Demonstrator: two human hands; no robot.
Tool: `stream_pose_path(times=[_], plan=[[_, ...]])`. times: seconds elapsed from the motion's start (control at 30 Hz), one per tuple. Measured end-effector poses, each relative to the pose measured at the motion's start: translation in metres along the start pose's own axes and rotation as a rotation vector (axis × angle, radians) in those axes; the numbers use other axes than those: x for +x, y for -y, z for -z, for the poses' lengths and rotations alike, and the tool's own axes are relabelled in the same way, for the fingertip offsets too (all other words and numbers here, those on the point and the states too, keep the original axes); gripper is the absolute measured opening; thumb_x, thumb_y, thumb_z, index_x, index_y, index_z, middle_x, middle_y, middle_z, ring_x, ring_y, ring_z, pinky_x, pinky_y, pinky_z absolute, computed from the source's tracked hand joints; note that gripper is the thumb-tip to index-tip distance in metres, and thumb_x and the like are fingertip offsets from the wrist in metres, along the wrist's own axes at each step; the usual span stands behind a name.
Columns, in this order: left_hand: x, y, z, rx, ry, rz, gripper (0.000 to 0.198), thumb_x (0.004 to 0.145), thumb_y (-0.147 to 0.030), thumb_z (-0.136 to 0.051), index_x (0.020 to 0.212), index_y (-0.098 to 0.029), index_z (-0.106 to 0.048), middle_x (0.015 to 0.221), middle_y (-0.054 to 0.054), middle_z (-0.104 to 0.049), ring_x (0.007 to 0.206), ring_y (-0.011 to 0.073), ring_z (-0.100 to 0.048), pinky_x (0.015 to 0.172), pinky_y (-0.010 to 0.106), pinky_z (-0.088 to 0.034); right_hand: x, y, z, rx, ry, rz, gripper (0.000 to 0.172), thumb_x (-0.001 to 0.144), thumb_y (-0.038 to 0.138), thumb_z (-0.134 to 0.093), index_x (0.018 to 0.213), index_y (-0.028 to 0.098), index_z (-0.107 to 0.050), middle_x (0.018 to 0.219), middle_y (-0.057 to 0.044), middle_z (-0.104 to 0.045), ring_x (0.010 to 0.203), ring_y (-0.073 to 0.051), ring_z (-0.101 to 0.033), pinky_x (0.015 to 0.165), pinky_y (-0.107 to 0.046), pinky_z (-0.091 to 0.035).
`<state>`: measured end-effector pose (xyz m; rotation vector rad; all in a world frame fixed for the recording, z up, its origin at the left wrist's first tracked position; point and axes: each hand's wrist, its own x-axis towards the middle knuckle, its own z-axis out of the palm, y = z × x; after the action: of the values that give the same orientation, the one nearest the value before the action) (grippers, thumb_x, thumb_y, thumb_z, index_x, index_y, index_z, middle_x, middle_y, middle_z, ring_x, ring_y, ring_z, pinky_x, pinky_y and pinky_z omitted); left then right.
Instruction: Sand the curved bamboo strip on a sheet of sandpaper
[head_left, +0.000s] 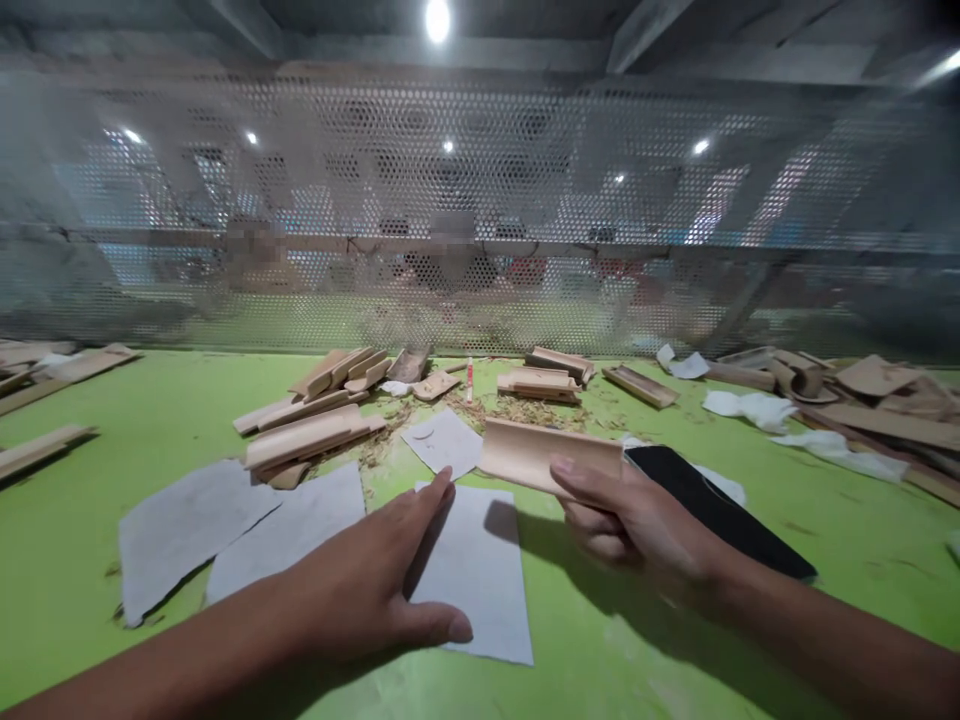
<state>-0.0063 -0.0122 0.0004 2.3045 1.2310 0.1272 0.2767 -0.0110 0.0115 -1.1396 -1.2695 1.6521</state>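
In my right hand (637, 510) is a curved, trough-shaped piece of tan bark (536, 455), pinched near its right end between thumb and fingers and held above the table. My left hand (382, 570) lies stretched out over a white sheet of paper (480, 570), fingers extended and thumb apart, holding nothing. Its index fingertip reaches the edge of a smaller white paper piece (442, 440). To the left, two torn white sheets (187, 520) overlap on the table. A black phone-like slab (712, 505) rests just beyond my right hand.
Curved bark pieces (307, 435) are stacked at left centre, with others (540, 385) behind the held piece. More bark (885, 400) and crumpled white tissue (750, 408) lie at right. Brown shavings (517, 410) litter the green table (600, 660). A perforated metal screen (450, 200) rises behind.
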Motion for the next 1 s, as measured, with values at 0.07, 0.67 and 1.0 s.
stream_pose_path(times=[0.07,0.67,1.0], plan=[[-0.001,0.000,-0.002,0.033,-0.014,-0.026,0.111,0.087,-0.065,-0.071,0.168,-0.019,-0.010,0.171,0.016,-0.021,0.152,0.0413,-0.032,0.123,0.054,-0.031,-0.003,0.000,0.000,0.178,0.061,-0.097,0.065,0.079,0.063,-0.079,0.061,0.023,-0.031,0.049,0.014,-0.023,0.041,-0.003,-0.008,0.040,-0.019,-0.013],[0.000,-0.010,0.003,0.372,-0.162,-0.132,0.047,0.103,-0.048,-0.050,0.136,-0.017,-0.063,0.127,0.018,-0.068,0.111,0.0394,-0.065,0.095,0.059,-0.052,-0.016,0.000,0.006,0.447,0.232,-0.127,0.066,0.083,0.052,-0.076,0.046,0.020,-0.031,0.040,0.012,-0.024,0.031,0.000,-0.015,0.037,-0.019,-0.016],[0.006,0.002,-0.008,0.228,-0.237,-0.347,0.031,0.105,-0.027,-0.047,0.132,-0.022,-0.063,0.137,0.012,-0.066,0.122,0.0312,-0.064,0.103,0.046,-0.052,-0.015,-0.003,0.011,0.568,0.361,-0.042,0.059,0.090,0.051,-0.051,0.041,0.023,-0.033,0.034,0.010,-0.021,0.024,-0.004,-0.015,0.033,-0.021,-0.024]])
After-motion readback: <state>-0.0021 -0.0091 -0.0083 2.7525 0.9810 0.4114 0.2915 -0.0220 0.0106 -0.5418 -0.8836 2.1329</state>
